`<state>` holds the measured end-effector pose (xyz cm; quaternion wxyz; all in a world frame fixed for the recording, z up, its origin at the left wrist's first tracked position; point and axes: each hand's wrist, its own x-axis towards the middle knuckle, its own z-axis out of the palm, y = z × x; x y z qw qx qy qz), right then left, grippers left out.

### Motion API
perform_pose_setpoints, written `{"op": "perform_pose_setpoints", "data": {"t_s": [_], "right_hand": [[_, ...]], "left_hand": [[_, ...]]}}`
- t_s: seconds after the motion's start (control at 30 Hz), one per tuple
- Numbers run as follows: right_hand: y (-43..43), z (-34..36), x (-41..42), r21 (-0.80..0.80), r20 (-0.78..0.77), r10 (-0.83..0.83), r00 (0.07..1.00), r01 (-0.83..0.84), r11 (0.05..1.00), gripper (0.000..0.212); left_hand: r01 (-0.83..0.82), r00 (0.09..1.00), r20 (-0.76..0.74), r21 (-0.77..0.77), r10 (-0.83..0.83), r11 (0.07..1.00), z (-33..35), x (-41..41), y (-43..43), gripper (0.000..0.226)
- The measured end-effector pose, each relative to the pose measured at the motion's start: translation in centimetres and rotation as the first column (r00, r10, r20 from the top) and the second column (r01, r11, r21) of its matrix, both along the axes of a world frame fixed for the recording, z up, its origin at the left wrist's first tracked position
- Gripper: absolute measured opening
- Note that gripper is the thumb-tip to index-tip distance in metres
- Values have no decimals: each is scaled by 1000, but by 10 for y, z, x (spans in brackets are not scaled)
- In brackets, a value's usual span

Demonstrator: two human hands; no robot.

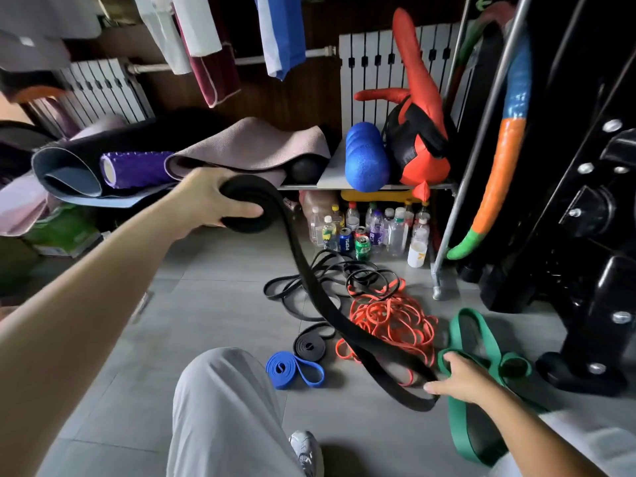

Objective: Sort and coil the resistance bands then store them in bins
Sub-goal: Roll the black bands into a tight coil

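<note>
Closest, a bent knee in grey trousers [223, 407] and the toe of a light shoe [304, 449] on the grey floor tiles [213, 304]. Just beyond, to the right, the right hand [457, 376] low near the floor, gripping the loop end of the wide black band [309, 280] — thumb stretched along it, other fingers curled, their tips against the green band [464, 418] lying flat beside. Left of that, on the tiles, a blue band [292, 368] partly coiled, and a small black coil [309, 344] just beside it. Then a tangled heap of orange bands [392, 318] and, behind it, thin black bands [330, 273] in loose loops. Farther and higher, the left hand [210, 197] raised, holding the rolled part of the same wide black band — thumb pressed on the flat face of the coil, fingers behind it, hidden. From coil down to right hand, one long slack tail. At the back, bottles and cans [364, 228] under a shelf [330, 173] with rolled mats [247, 146] and a blue foam roller [366, 156].
</note>
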<state>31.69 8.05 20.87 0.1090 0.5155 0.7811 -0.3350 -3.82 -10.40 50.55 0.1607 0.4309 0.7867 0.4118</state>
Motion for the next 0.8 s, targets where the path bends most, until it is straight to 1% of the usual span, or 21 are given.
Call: {"op": "perform_pose_setpoints", "data": {"t_s": [0.03,0.07,0.13,0.17,0.2,0.23,0.27,0.3,0.33,0.4,0.43,0.47,0.53,0.63,0.7,0.73,0.77,0.8], "right_hand": [[-2,5,-6,-42,-56,25,998,-28,999,81],[-5,13,-15,-90,-143,44,989,-57,994,87],[-13,39,-37,-156,-342,48,939,-107,982,96],[-19,55,-49,-160,-434,45,900,-127,979,105],[-24,72,-60,-163,-535,38,844,-147,976,114],[-27,89,-69,-175,-638,26,770,-178,968,119],[-31,103,-76,-189,-729,18,685,-227,955,119],[-36,115,-79,-194,-792,21,610,-284,939,111],[-40,125,-81,-182,-835,31,549,-329,927,97],[-47,135,-80,-120,-879,49,474,-318,940,58],[-50,138,-79,-93,-896,46,441,-288,953,47],[-53,141,-77,-78,-912,35,409,-256,964,44],[-57,146,-73,-102,-936,-18,351,-222,970,42],[-61,155,-73,-105,-955,-21,295,-269,957,43],[-65,159,-74,-108,-966,-33,257,-283,953,39],[-66,160,-74,-114,-971,-47,235,-279,953,36],[-68,161,-74,-120,-974,-61,217,-272,955,33],[-70,161,-72,-126,-975,-70,210,-268,955,31]], "left_hand": [[55,998,-17,-23,-56,998,-2,11,3,24],[102,994,-25,-39,-103,994,-6,23,7,24],[172,980,-84,-97,-180,980,-16,46,15,25],[206,966,-130,-146,-225,968,-23,58,18,27],[239,949,-162,-191,-271,952,-31,69,22,28],[271,937,-163,-224,-310,936,-40,80,25,29],[301,931,-134,-241,-339,923,-49,90,27,28],[324,931,-91,-236,-352,916,-58,98,30,27],[333,934,-59,-217,-352,918,-64,103,31,27],[332,939,-35,-171,-342,928,-71,111,33,27],[331,940,-30,-150,-339,932,-72,112,32,28],[324,944,-19,-128,-329,937,-73,112,31,28],[294,955,47,-66,-292,953,-73,114,26,30],[224,943,237,66,-233,972,-80,118,18,30],[160,885,417,141,-205,977,-87,123,13,37],[143,832,514,166,-210,976,-91,126,10,44],[144,777,588,184,-226,972,-95,129,7,51],[155,740,626,197,-246,968,-99,131,5,54]]}}
